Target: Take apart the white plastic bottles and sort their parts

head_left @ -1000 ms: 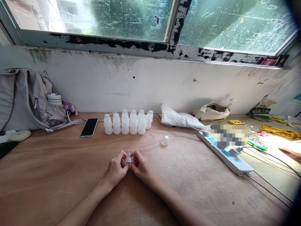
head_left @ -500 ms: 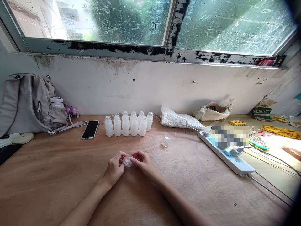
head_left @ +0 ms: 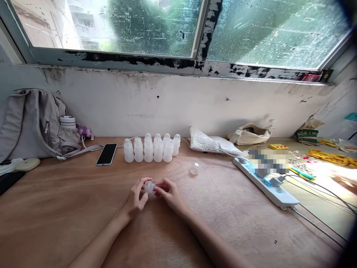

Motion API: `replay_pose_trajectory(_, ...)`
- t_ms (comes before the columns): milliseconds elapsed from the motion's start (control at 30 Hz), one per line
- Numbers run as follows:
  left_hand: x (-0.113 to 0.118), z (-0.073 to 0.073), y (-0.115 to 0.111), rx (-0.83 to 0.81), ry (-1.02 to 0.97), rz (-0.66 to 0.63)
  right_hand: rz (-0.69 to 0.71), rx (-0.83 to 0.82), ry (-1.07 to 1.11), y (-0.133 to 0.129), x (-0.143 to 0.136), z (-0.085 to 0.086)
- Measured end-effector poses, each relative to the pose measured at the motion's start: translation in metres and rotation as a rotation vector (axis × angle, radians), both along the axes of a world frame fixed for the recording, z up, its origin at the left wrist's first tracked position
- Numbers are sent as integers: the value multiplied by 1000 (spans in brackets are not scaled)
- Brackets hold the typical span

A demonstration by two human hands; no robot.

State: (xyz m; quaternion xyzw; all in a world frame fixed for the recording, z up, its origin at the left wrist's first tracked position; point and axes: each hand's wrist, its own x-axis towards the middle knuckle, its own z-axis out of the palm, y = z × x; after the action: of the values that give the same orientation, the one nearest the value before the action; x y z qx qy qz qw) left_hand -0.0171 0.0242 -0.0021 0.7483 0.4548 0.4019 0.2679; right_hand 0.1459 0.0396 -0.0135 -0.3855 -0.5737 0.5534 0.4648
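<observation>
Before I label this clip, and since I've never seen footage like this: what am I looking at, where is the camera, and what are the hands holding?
There is no machine here: a person wears a camera on the head, looking forward and down at their own bare hands.

The left hand and right hand together pinch a small clear plastic cap just above a wooden table.

Further back stand white plastic bottles in a cluster, with a black phone and a grey backpack to their left. To the right lie a small clear disc, a power strip and a beige bag, all under a window.
</observation>
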Motion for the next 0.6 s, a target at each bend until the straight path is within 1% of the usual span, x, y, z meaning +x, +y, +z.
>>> replay_pose_trajectory(167, 4, 0, 0, 17, 69, 94, -16, 18, -12, 0, 1, 4)
replay_pose_trajectory(267, 7, -3, 0, 20, 104, 98, -16, 40, -29, 0, 1, 6)
replay_pose_trajectory(333, 6, -3, 2, 55, 113, 87, -22, 42, -21, 3, 3, 5)
replay_pose_trajectory(400, 2, 1, 6, 110, 112, 116, -62, 27, -5, 7, 7, 3)
replay_pose_trajectory(467, -5, 15, 17, 170, 123, 196, -130, -1, 14, 15, 12, 1)
replay_pose_trajectory(500, -10, 25, 26, 196, 148, 231, -164, -15, 27, 19, 15, -1)
replay_pose_trajectory(533, -15, 39, 36, 224, 183, 251, -192, -29, 42, 23, 18, -3)
replay_pose_trajectory(600, -24, 72, 62, 284, 272, 292, -230, -59, 79, 30, 23, -5)
